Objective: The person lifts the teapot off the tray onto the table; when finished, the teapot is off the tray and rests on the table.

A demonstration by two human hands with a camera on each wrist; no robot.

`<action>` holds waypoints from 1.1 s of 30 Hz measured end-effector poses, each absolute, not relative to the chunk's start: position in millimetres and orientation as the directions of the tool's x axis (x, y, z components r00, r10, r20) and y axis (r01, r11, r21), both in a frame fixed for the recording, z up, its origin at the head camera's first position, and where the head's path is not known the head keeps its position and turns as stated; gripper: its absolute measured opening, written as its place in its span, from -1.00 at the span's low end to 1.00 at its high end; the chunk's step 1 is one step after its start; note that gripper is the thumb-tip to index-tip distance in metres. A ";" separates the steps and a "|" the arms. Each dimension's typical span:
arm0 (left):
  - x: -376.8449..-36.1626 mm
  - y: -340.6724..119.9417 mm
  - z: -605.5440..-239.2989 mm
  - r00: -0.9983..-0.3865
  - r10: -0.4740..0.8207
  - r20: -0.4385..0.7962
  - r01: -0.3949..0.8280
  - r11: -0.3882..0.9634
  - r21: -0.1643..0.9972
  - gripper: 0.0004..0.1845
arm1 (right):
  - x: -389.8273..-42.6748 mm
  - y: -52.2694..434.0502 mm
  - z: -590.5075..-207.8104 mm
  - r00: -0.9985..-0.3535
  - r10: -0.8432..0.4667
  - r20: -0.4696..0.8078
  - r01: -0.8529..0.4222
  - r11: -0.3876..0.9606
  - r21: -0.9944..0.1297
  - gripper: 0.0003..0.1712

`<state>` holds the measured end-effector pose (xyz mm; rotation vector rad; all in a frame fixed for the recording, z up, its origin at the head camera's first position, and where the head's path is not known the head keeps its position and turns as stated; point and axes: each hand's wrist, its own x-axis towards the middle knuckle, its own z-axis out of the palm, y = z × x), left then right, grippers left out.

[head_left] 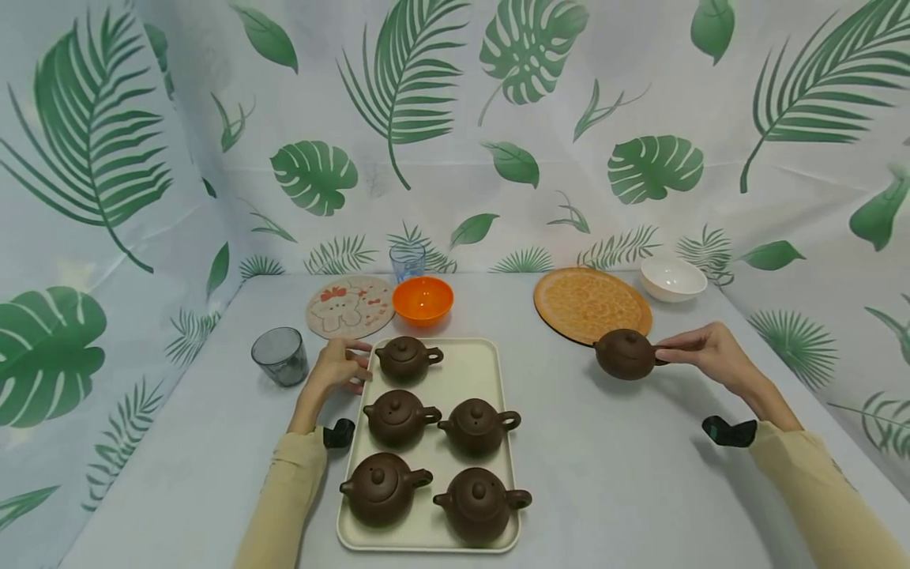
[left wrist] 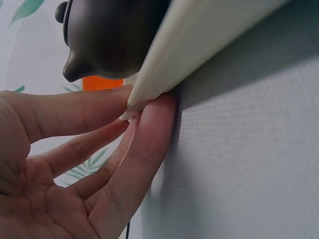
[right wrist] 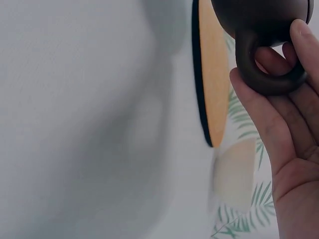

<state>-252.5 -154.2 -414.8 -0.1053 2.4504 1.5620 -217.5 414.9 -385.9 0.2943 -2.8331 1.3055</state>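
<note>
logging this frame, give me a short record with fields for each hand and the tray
left hand: fingers touch the far left corner of the cream tray
right hand: holds the sixth teapot by its handle, beside the orange mat
tray contents: five brown teapots
behind tray: orange bowl

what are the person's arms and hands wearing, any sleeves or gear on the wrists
Both arms wear long, pale beige sleeves reaching the wrists. The left hand and right hand are bare, with no gloves or rings visible. A small black device sits at each wrist, by the cuff.
</note>
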 end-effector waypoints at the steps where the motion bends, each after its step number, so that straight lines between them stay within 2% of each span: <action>1: -252.3 -154.2 -415.0 -0.971 0.068 -0.231 -0.181 0.429 0.885 -0.43 | -217.3 417.3 -388.1 -0.983 -0.165 0.082 -0.170 0.634 -0.755 -0.66; 14: -252.6 -152.5 -418.2 -0.973 0.066 -0.221 -0.174 0.416 0.892 -0.43 | -217.5 438.2 -401.2 -0.991 -0.127 0.040 -0.118 0.697 -0.707 -0.61; 33: -252.6 -155.3 -417.0 -0.974 0.066 -0.219 -0.170 0.427 0.888 -0.43 | -219.1 431.2 -397.7 -0.992 -0.126 -0.011 -0.089 0.759 -0.645 -0.52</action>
